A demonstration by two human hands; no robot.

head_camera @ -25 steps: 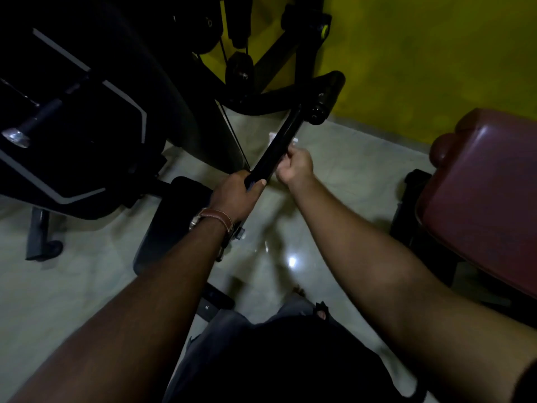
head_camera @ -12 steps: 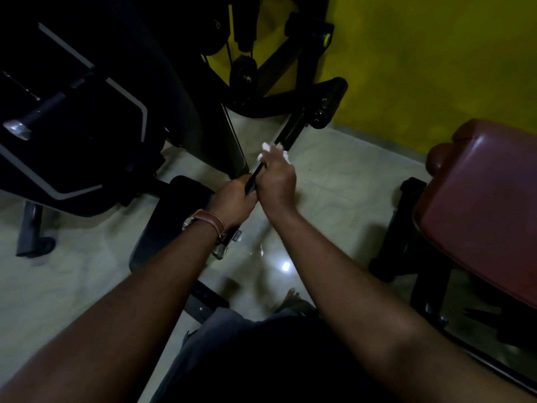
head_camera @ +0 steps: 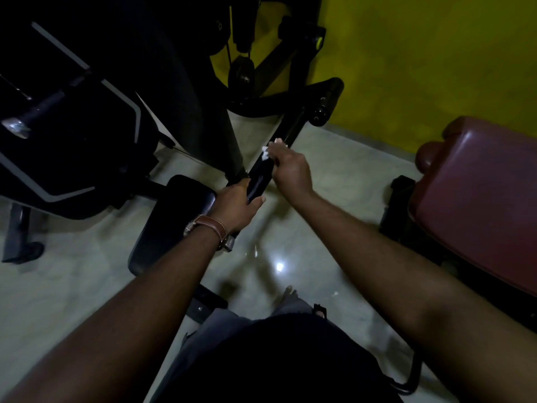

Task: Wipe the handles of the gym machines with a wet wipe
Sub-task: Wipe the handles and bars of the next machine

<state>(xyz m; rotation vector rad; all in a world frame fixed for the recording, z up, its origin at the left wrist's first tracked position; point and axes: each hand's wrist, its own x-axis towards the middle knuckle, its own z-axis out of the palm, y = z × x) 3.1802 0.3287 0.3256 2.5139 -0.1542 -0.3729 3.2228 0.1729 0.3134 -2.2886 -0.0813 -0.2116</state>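
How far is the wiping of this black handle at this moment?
In hand: the left hand grips the long black machine handle bar near its lower end; the right hand presses a white wet wipe around its middle. Left: the upper stretch. Nothing visibly marks any part as finished.

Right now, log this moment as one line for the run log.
phase: wiping | left hand: grips black handle | right hand: presses wet wipe on handle | wrist: watch

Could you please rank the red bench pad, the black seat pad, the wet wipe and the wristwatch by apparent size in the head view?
1. red bench pad
2. black seat pad
3. wristwatch
4. wet wipe, mostly hidden inside the right hand, so its true size is unclear.
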